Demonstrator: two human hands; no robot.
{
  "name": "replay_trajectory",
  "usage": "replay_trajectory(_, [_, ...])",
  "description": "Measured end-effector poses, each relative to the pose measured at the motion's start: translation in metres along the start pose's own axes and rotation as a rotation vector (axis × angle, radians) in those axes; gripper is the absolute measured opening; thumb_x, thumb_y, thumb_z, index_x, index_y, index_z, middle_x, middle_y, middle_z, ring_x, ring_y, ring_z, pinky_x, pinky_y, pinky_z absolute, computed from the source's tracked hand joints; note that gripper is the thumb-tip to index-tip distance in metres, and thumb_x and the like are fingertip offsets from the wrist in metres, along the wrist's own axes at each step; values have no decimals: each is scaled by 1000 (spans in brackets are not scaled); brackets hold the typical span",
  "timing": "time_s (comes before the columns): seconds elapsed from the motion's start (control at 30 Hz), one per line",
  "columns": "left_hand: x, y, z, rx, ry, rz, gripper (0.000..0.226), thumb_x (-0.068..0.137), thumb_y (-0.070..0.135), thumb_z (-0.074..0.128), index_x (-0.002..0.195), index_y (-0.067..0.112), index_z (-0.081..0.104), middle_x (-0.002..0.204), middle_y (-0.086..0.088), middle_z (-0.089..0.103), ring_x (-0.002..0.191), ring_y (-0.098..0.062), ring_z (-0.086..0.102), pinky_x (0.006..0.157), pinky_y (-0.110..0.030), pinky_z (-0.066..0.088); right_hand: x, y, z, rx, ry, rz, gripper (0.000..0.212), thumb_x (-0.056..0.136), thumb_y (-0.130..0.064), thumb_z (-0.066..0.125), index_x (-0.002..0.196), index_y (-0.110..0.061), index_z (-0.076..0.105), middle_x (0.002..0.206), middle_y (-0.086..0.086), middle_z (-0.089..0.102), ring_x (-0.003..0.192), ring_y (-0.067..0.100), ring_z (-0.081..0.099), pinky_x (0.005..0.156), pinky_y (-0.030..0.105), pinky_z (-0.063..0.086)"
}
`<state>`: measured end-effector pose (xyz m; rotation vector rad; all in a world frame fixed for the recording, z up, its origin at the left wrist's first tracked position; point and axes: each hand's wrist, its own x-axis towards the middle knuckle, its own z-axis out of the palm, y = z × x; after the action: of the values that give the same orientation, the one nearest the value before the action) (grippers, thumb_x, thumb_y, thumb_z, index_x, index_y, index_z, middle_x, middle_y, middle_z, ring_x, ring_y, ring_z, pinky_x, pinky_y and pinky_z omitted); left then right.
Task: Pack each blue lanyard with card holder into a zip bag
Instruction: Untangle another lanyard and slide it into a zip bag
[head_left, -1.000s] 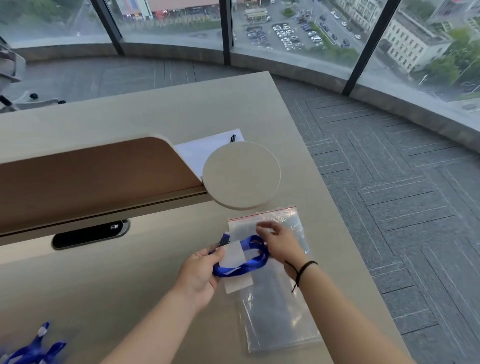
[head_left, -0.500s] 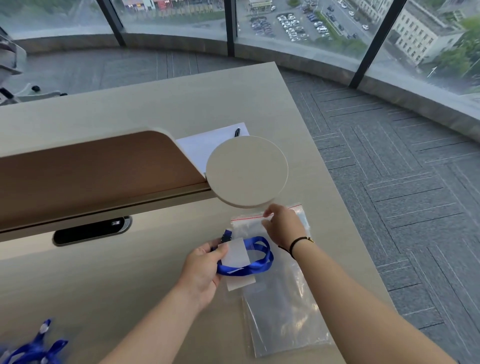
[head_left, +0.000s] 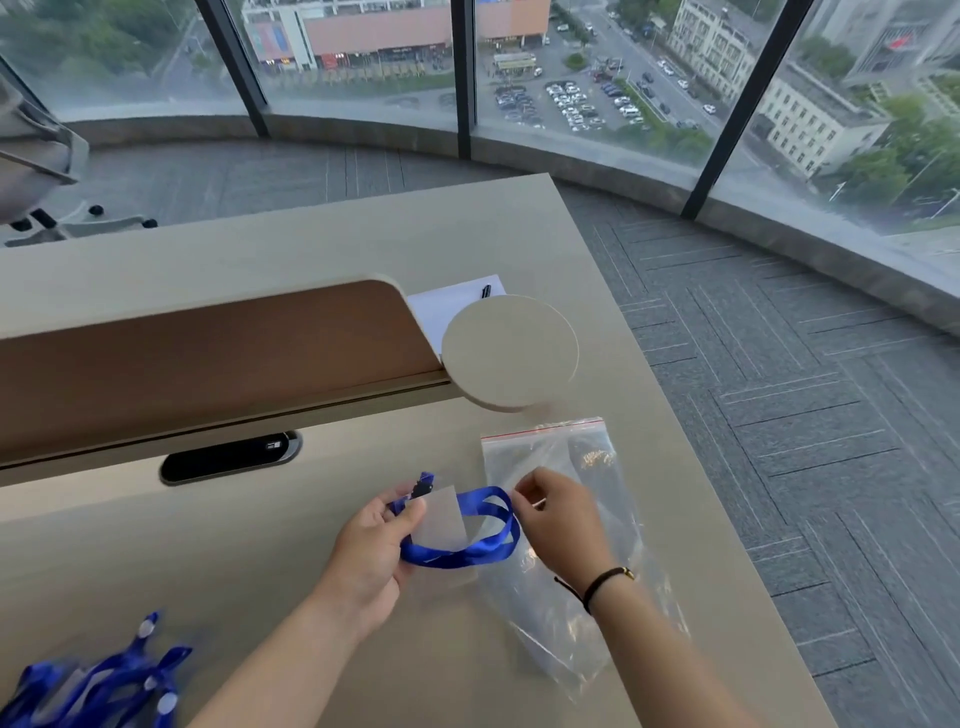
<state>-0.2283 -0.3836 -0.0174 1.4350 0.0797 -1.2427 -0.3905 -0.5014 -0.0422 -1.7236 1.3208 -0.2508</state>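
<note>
My left hand (head_left: 384, 535) grips a blue lanyard (head_left: 467, 551) coiled around its clear card holder (head_left: 441, 519), just above the desk. My right hand (head_left: 556, 514) is right of the loop, thumb and forefinger pinching the mouth of a clear zip bag (head_left: 561, 639) that trails down toward me. More zip bags with a red strip (head_left: 545, 447) lie flat on the desk beyond my right hand.
A heap of several blue lanyards (head_left: 93, 686) lies at the desk's near left. A wooden divider (head_left: 208, 364) with a round disc (head_left: 509, 353) at its end stands behind the hands, with white paper and a pen (head_left: 457, 301) beyond. The desk's right edge (head_left: 727, 519) drops to carpet.
My right hand came back from the red zip strip toward the lanyard loop, pulling one bag loose with it. My left hand kept its hold. The view tilted up.
</note>
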Motion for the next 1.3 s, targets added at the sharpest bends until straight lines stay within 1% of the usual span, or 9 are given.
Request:
replay_trajectory(0.23, [-65, 13, -50, -51, -44, -12, 18, 99, 5, 53, 115, 6, 61, 124, -12, 68, 96, -19, 66, 72, -31, 58, -79, -41, 29, 22, -11, -74, 9, 90, -23, 66, 83, -27, 63, 79, -14, 64, 68, 3, 62, 60, 10, 47])
replay_trajectory(0.33, [-90, 21, -76, -143, -69, -23, 26, 100, 4, 51, 124, -2, 58, 127, -12, 67, 95, -19, 67, 63, -26, 60, -106, -60, 42, 34, -32, -89, 15, 91, -17, 63, 82, -28, 61, 81, -12, 65, 63, 3, 60, 56, 11, 46])
replay_trajectory(0.5, [-127, 39, -117, -375, -173, -51, 42, 99, 10, 51, 140, 2, 51, 137, -10, 61, 125, -24, 58, 93, -35, 55, -142, -87, 66, -68, -95, -156, 12, 88, -20, 58, 82, -31, 60, 77, -11, 62, 62, 4, 55, 57, 16, 43])
replay_trajectory(0.6, [-154, 49, -129, -417, -291, -40, 37, 98, 13, 50, 132, 6, 61, 129, -13, 66, 109, -26, 68, 108, -49, 45, -161, -101, 84, -169, -100, -206, 8, 87, -28, 56, 81, -34, 57, 73, -10, 61, 62, 5, 55, 58, 17, 44])
replay_trajectory(0.77, [-179, 53, -143, -440, -410, -13, 34, 100, 14, 47, 129, 1, 60, 127, -25, 64, 115, -40, 64, 97, -54, 49, -171, -105, 125, -303, -153, -284, 16, 82, -35, 46, 86, -25, 59, 76, -2, 66, 71, 14, 60, 67, 42, 56])
replay_trajectory(0.87, [-181, 52, -158, -440, -384, 6, 32, 100, 14, 49, 127, 2, 60, 133, -26, 60, 122, -42, 59, 84, -51, 57, -169, -100, 144, -253, -192, -302, 15, 84, -29, 49, 95, -27, 60, 85, -1, 68, 78, 16, 65, 71, 44, 58])
replay_trajectory(0.97, [-182, 51, -173, -430, -358, 59, 22, 94, 13, 56, 107, 7, 72, 131, -20, 63, 125, -41, 57, 104, -54, 46, -195, -132, 134, -246, -175, -337, 12, 82, -22, 51, 89, -25, 61, 81, -3, 69, 75, 15, 64, 70, 38, 57])
replay_trajectory(1.07, [-185, 49, -189, -376, -274, 115, 19, 89, 12, 60, 81, 14, 77, 122, -13, 70, 125, -37, 57, 110, -54, 41, -210, -146, 128, -223, -164, -358, 14, 81, -14, 56, 89, -24, 60, 72, -9, 63, 66, 8, 58, 61, 17, 48])
replay_trajectory(1.3, [-183, 44, -206, -272, -10, 251, 16, 98, 9, 55, 94, 13, 69, 109, -5, 74, 107, -28, 62, 86, -47, 55, -219, -155, 133, -81, -126, -259, 30, 81, -9, 61, 94, -35, 61, 70, -3, 63, 59, 8, 55, 60, 20, 50])
